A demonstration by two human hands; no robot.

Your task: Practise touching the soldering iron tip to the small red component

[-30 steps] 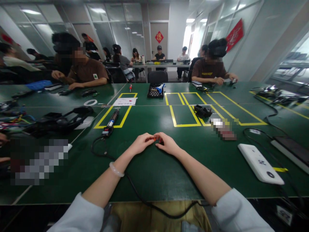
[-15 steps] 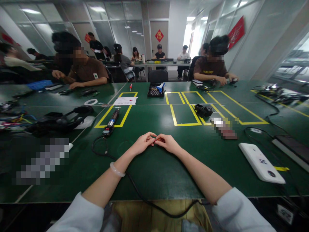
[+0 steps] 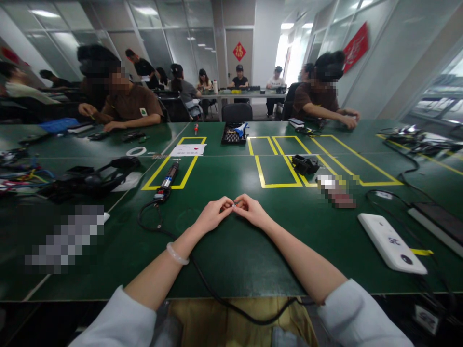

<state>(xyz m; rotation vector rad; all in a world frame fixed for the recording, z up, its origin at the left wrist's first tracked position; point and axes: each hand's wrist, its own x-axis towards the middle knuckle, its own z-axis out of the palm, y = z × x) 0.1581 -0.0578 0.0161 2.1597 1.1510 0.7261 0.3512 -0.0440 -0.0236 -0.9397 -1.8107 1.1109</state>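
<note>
My left hand (image 3: 214, 213) and my right hand (image 3: 252, 211) meet fingertip to fingertip above the green table (image 3: 217, 265), in the middle of the view. Both are closed in a pinch around a tiny light-coloured piece (image 3: 234, 206), too small to name and mostly covered by the fingers. A white bracelet circles my left wrist. Left of my left hand lies a dark electric screwdriver (image 3: 167, 180), its black cable looping under my forearm and over the table's front edge.
A black box (image 3: 228, 135) with a blue-and-white item stands at the back. A black plastic part (image 3: 305, 165) lies right of centre, a white power bank (image 3: 392, 243) farther right. Tangled wires and dark gear (image 3: 90, 180) fill the left. Co-workers sit across the table.
The fingers of both hands have shifted slightly around the small piece, and a pale bit of it now shows between them. A co-worker's hands at the back right have moved.
</note>
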